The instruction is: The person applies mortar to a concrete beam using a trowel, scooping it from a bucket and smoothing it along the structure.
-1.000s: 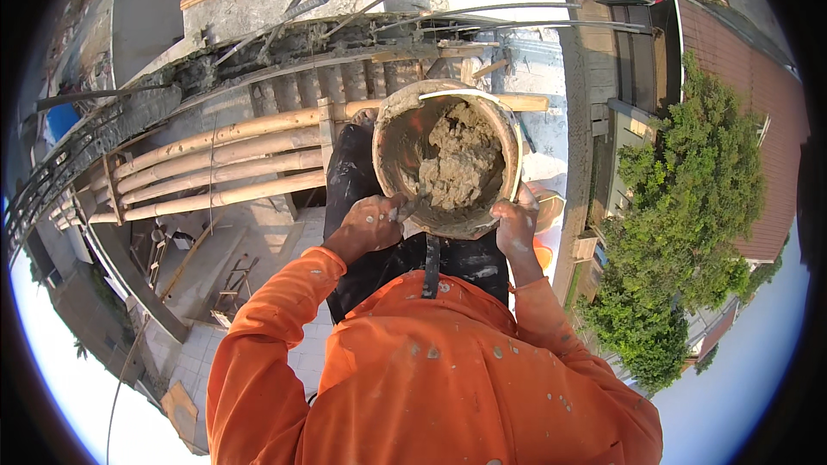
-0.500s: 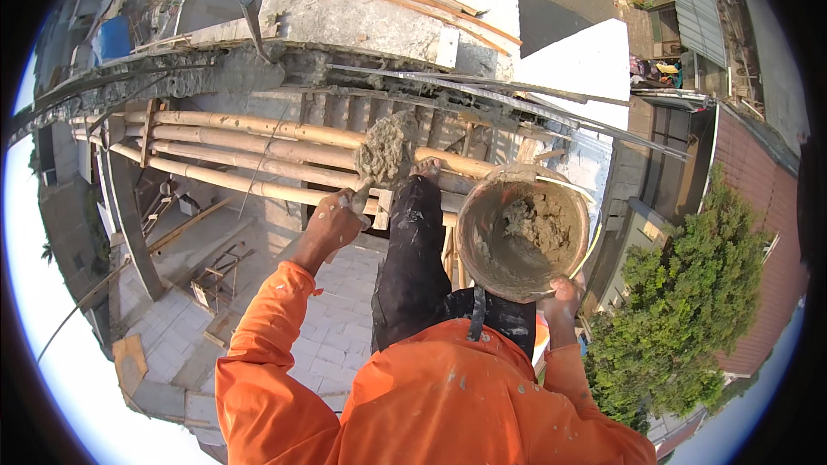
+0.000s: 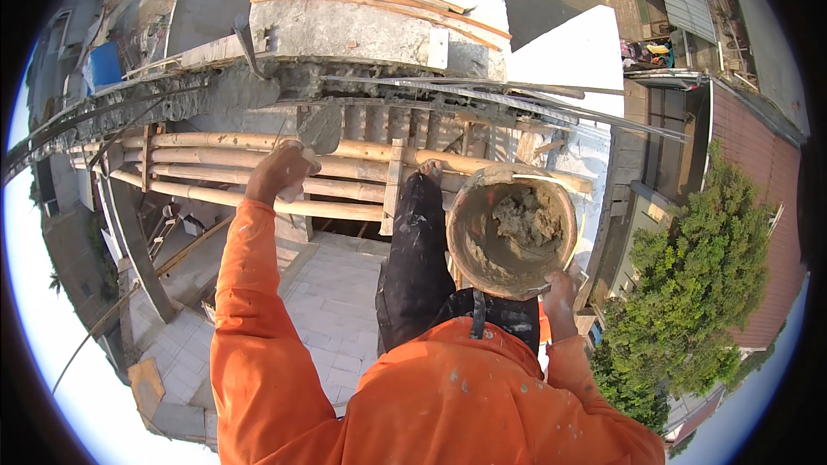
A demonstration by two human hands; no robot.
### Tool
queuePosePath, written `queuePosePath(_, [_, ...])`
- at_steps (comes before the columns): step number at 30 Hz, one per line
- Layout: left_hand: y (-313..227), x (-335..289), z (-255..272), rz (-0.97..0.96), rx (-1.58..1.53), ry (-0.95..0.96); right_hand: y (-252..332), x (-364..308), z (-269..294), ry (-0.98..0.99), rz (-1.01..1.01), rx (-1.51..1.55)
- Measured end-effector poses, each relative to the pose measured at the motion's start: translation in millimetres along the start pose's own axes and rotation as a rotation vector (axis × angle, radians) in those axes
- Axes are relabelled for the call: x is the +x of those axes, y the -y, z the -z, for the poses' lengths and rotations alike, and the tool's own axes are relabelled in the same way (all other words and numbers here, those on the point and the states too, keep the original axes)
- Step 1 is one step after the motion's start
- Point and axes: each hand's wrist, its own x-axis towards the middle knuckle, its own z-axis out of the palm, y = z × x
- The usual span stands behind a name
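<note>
My left hand [image 3: 280, 170], in an orange sleeve, is raised and closed around the handle of a trowel [image 3: 320, 127]. The trowel's grey blade lies against the underside of a rough concrete ledge [image 3: 258, 86]. My right hand [image 3: 560, 293] grips the lower rim of a mortar-smeared round bucket [image 3: 465, 245], held at chest height on my right. A lump of wet grey mortar [image 3: 527, 217] sits inside it. My dark trouser leg [image 3: 418, 250] reaches out to a bamboo pole.
Horizontal bamboo scaffold poles [image 3: 258, 174] run under the ledge. Thin metal rods [image 3: 517, 95] stick out to the right. A tiled floor [image 3: 336, 293] lies far below, with a green tree [image 3: 689, 293] and rooftops to the right.
My left hand left the bucket and swung up and left with a trowel load of mortar to the ledge. The bucket came down to my right, held by one hand.
</note>
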Motion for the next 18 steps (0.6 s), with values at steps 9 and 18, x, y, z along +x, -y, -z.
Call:
queuePosePath(9, [-91, -119, -165, -0.461, -0.056, 0.189, 6, 2, 9, 0.423, 0.195, 0.053])
queuePosePath(18, [-230, -67, -307, -0.758, 0.396, 0.031, 20, -14, 8, 0.422, 0.08, 0.196])
